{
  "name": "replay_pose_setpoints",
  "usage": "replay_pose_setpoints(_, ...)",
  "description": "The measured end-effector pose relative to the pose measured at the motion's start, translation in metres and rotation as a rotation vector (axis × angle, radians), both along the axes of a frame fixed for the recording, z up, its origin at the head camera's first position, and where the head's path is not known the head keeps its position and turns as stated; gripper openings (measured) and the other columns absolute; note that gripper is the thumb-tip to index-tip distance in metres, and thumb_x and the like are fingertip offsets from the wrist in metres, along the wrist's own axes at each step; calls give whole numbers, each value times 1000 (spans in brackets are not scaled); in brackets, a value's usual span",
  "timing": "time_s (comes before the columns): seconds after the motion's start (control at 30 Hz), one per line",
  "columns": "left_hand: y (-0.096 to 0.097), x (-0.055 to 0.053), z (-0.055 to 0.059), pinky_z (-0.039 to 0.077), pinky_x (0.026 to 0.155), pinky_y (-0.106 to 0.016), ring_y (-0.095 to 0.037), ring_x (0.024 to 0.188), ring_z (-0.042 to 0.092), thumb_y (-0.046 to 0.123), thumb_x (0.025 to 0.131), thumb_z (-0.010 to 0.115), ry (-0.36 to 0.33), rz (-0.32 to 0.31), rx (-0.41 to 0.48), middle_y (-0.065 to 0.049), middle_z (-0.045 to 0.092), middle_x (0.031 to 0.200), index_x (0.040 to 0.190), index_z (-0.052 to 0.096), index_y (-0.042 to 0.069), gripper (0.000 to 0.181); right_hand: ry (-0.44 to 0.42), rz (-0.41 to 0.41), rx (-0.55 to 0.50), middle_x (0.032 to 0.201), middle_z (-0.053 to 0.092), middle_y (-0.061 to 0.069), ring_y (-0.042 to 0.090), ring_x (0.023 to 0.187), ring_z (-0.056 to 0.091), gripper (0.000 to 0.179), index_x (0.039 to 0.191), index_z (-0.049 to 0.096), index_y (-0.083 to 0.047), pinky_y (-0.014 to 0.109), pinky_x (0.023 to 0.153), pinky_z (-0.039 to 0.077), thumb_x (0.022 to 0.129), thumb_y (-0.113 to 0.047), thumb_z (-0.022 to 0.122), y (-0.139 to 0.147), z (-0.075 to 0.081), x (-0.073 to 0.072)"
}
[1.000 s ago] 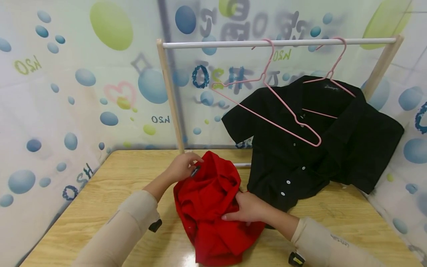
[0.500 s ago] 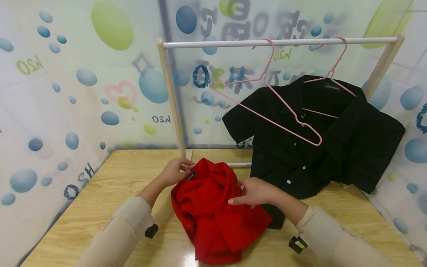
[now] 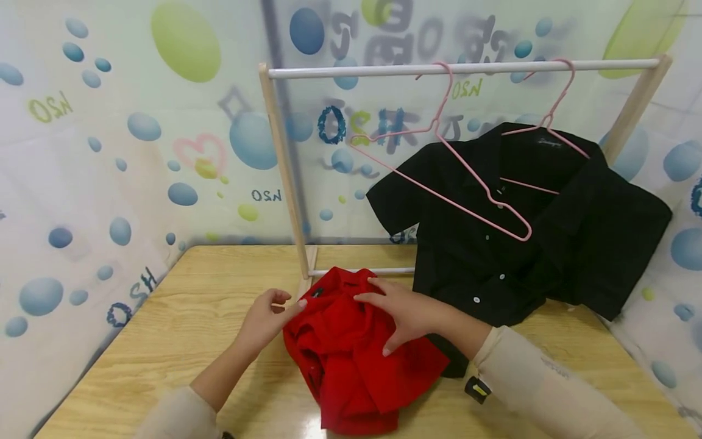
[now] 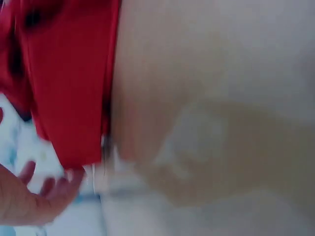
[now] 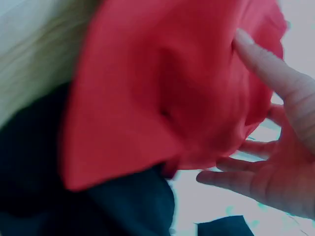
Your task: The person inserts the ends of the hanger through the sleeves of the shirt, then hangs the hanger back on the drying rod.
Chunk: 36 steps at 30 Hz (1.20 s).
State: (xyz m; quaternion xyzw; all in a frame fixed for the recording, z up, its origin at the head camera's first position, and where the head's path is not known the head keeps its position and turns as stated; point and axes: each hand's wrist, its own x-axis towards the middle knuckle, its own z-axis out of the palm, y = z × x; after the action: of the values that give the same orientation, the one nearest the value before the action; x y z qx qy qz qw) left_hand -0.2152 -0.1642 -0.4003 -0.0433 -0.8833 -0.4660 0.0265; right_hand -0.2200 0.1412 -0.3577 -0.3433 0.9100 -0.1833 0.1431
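Note:
A crumpled red shirt (image 3: pixel 351 353) lies bunched on the table, a small dark label showing near its far left edge. My left hand (image 3: pixel 267 322) is beside that edge, thumb tip right at the cloth and fingers loosely bent. In the left wrist view, the left hand (image 4: pixel 42 199) has its fingertips at the end of a red fold. Over the shirt's upper right is my right hand (image 3: pixel 403 311), fingers and thumb spread. The right wrist view shows the right hand (image 5: pixel 288 147) with its thumb against the red cloth and its other fingers extended.
Behind the shirt stands a rack with a white rail (image 3: pixel 351 72) and wooden posts. A bare pink hanger (image 3: pixel 439 131) hangs from it, in front of a black shirt (image 3: pixel 460 238) on another pink hanger. The black shirt's hem reaches the wooden table (image 3: pixel 219 286) beside the red shirt.
My left hand has let go of the label area and drawn back toward me. The right hand has released its fold and moved up over the cloth. The shirt's raised top has sunk lower.

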Motion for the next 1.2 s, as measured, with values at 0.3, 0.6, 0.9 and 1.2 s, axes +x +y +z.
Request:
replay_pose_setpoints(0.3, 39, 60, -7, 47, 93, -48, -29, 121, 46, 58, 61, 86, 142, -189, -171, -9, 45, 132, 136, 46, 14, 95, 79, -5, 100, 146, 38, 12, 29, 124, 45, 82, 138, 49, -15, 46, 97, 47, 69, -35, 88, -9, -24, -2)
replay_pose_setpoints(0.6, 51, 49, -16, 50, 90, -47, -31, 118, 48, 32, 50, 97, 301, -292, -328, -11, 45, 130, 133, 46, 14, 99, 118, -41, 46, 128, 51, 11, 26, 109, 54, 75, 130, 54, -8, 43, 94, 49, 68, -35, 88, -8, -32, 3)
replay_pose_setpoints(0.9, 45, 21, -17, 50, 90, -48, -33, 119, 47, 21, 51, 95, 375, -437, -361, -15, 45, 131, 132, 47, 9, 94, 128, -115, 38, 113, 55, 10, 25, 98, 58, 70, 124, 55, -5, 41, 87, 51, 70, -36, 87, -11, -35, 15)
replay_pose_setpoints(1.2, 37, -9, -11, 49, 93, -48, -34, 124, 44, 16, 54, 94, 429, -606, -379, -17, 43, 135, 133, 47, 6, 93, 90, -173, 61, 106, 55, 7, 19, 91, 56, 68, 124, 56, -6, 36, 81, 52, 72, -38, 86, -11, -30, 21)
